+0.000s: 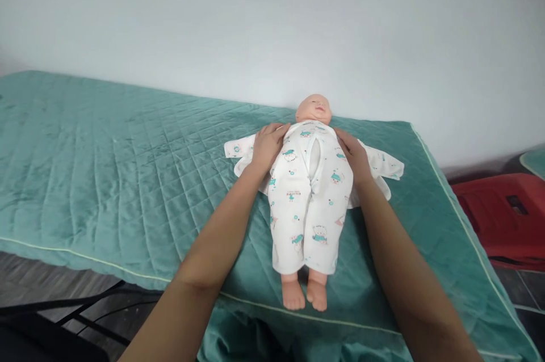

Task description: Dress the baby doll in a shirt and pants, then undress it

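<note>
A smooth-headed doll (313, 109) in printed white clothes (326, 203) is lying face-up between your hands. Your left hand (269, 145), fingers loosely extended, and partly hidden right hand (356, 153) are touching its sides; whether they're gripping cloth, I cannot tell. A quilted green cover (140, 180) is spreading beneath, a pale wall (255, 27) rising behind.

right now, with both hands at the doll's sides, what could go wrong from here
The feet of the bald, peach-coloured baby doll lie close to the front edge of the green quilted cloth cover, so a tug toward the person might slide them over it. The white printed cloth sleeves spread beside the left hand and right hand could catch or bunch. A sideways pull might widen the oval opening in the white printed cloth trousers.
</note>
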